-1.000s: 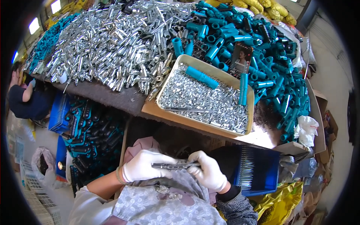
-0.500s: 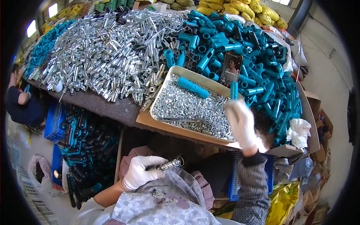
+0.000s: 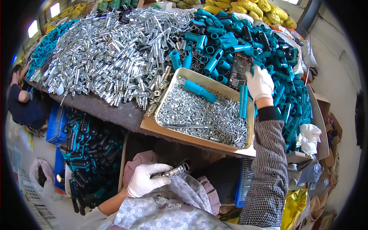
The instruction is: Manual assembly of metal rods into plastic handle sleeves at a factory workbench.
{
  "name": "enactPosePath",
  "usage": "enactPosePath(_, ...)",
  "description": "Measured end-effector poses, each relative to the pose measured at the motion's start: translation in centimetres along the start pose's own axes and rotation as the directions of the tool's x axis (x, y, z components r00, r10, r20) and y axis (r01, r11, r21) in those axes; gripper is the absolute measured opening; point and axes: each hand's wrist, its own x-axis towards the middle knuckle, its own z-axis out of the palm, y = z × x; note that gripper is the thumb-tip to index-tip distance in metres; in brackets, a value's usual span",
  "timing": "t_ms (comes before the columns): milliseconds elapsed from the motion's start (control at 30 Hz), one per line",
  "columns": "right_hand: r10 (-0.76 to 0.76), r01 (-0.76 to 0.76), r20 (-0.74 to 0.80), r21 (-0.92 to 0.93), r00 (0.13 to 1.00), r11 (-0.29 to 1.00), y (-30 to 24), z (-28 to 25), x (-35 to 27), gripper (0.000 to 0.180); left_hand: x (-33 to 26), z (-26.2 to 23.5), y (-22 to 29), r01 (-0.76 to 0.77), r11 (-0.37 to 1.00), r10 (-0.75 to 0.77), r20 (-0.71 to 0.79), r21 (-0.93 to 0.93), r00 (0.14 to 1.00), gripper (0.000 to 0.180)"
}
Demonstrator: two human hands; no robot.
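My right hand (image 3: pixel 260 82), gloved white, has gone further out since half a second ago, past the metal tray (image 3: pixel 174 82) of small silver parts to the heap of teal tubes (image 3: pixel 230 42), its fingers curled over them beside a dark packet (image 3: pixel 240 68); I cannot tell whether it grips one. My left hand (image 3: pixel 145 179) stays low at my lap, closed around a silver metal fitting (image 3: pixel 174 171) pointing right.
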Motion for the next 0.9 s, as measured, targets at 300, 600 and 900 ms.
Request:
enactPosePath(300, 0.111, -0.191, 0.389, 0.174, 0.915, 0.966, 0.8, -0.9, -8.4, 0.042, 1.3, 1.3, 0.5, -0.005, 1.000, 0.003, 0.081, 0.027, 0.997, 0.039)
enactPosePath(600, -0.071, -0.344, 0.399, 0.855, 0.914, 0.387, -1.2, -9.8, -20.3, 0.036, 1.5, -0.2, 1.9, -0.111, 0.981, 0.112, 0.004, 0.159, 0.994, 0.038)
enactPosePath(900, -0.608, -0.440, 0.585, 0.809, 0.536, 0.390, -1.6, -12.3, -23.9, 0.045, 3.0, -1.1, 1.9, -0.550, 0.765, 0.430, 0.368, 0.336, 0.824, 0.034)
